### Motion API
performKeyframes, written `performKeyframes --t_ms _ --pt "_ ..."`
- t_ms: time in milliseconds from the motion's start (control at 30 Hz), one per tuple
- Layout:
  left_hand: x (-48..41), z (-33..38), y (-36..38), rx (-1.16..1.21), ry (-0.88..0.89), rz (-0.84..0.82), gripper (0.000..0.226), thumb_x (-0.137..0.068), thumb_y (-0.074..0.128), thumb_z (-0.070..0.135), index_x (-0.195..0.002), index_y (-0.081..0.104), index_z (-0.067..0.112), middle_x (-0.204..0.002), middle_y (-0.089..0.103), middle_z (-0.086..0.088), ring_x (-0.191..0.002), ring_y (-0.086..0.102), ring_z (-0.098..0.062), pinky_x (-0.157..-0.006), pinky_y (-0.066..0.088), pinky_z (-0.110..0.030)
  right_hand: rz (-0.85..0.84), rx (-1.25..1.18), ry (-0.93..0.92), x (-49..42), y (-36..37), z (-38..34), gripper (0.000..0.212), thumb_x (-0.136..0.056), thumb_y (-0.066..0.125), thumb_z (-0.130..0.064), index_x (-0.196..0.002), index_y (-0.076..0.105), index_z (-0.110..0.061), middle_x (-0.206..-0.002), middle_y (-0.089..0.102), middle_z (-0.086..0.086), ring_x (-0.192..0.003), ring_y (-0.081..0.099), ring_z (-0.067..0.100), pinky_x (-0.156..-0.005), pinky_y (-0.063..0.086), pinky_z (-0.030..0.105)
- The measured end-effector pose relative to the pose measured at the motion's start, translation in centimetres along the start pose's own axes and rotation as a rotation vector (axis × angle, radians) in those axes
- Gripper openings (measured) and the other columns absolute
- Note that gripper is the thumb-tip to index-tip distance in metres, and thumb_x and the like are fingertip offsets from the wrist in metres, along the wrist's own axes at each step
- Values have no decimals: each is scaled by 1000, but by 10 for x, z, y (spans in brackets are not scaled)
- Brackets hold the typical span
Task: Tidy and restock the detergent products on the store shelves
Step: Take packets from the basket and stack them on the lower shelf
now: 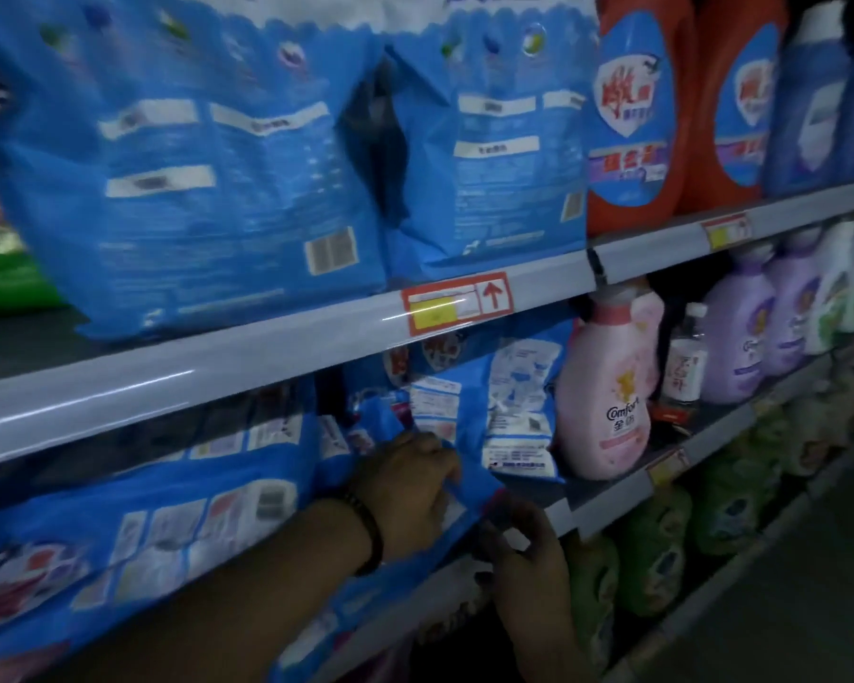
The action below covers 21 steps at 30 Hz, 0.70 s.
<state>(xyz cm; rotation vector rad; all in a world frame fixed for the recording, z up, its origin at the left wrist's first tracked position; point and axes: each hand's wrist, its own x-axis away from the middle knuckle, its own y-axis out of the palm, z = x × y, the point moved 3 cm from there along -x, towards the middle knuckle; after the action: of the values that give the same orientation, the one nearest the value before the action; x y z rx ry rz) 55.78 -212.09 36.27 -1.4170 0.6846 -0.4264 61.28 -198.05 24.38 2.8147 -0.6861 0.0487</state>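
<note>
On the middle shelf [607,510], a blue detergent bag [415,584] leans out over the front edge, tilted. My left hand [408,490], with a dark bead bracelet on the wrist, grips the bag's upper face with curled fingers. Just below and to the right, my right hand [526,559] curls its fingers round the bag's lower corner by the shelf lip. More blue detergent bags [514,411] stand behind it, and larger ones [134,539] fill the shelf to the left. Motion blur hides fine detail.
Big blue bags [208,179] stand on the upper shelf [267,347], with orange bottles [637,120] to their right. A pink Comfort bottle [607,391], a small clear bottle [684,362] and purple bottles [745,332] stand right of the hands. Green pouches [652,549] fill the shelf below.
</note>
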Motion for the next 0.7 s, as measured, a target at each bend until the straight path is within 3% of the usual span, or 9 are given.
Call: performKeyframes --t_ms 33,100,200,367,467,533,600,700 --pt "-17 -6 2 -15 15 -17 24 -96 53 34 -119 59 31 -126 57 8 -122 50 -16 -107 43 -34 6 9 -9 -9 -3 -1 25 -96 73 -5 -116 65 -17 -97 73 -3 -83 73 27 -66 59 42" --pt "-50 -20 7 -48 33 -43 23 -98 54 39 -119 60 32 -126 59 6 -122 53 -17 -107 44 -35 42 106 -76 -28 -7 -3 21 -95 74 -9 -107 66 -25 -95 73 -2 -85 73 26 -78 64 50" --pt "-89 -43 20 -76 36 -69 24 -99 52 42 -118 62 33 -125 61 5 -121 55 -19 -106 45 -40 80 288 -190 -49 -12 -13 27 -87 76 -30 -110 62 -38 -113 73 -2 -106 71 23 -96 59 51" --pt "-100 -72 52 -22 36 -48 25 -102 45 51 -107 62 33 -106 63 6 -103 60 -18 -96 50 -40 129 623 -314 -95 -18 -44 55 -88 68 -42 -137 60 -18 -129 65 11 -115 66 29 -99 56 45" --pt "-90 -84 57 51 -33 -8 45 -106 33 57 -82 61 31 -87 61 7 -91 62 -20 -94 52 -40 129 750 -280 -123 -16 -54 58 -92 75 -31 -141 53 -7 -133 56 23 -116 59 38 -93 48 34" --pt "-89 -88 54 62 -179 -166 63 -104 26 66 -82 70 26 -94 67 3 -93 64 -19 -95 51 -35 104 824 -227 -134 -13 -56 57 -94 76 -29 -139 50 -4 -135 53 24 -118 57 40 -86 41 31" --pt "-89 -91 57 95 -288 -318 68 -102 30 68 -79 74 22 -93 73 -1 -90 66 -18 -90 50 -31 71 829 -159 -142 -7 -56 56 -93 77 -35 -132 49 -5 -133 57 22 -118 59 40 -87 44 34" --pt "-92 -101 63 113 -332 -335 63 -99 42 68 -72 76 22 -84 74 5 -83 67 -13 -87 52 -30 88 803 -80 -152 -3 -57 59 -92 77 -45 -126 50 -6 -130 63 18 -121 62 39 -99 50 42"
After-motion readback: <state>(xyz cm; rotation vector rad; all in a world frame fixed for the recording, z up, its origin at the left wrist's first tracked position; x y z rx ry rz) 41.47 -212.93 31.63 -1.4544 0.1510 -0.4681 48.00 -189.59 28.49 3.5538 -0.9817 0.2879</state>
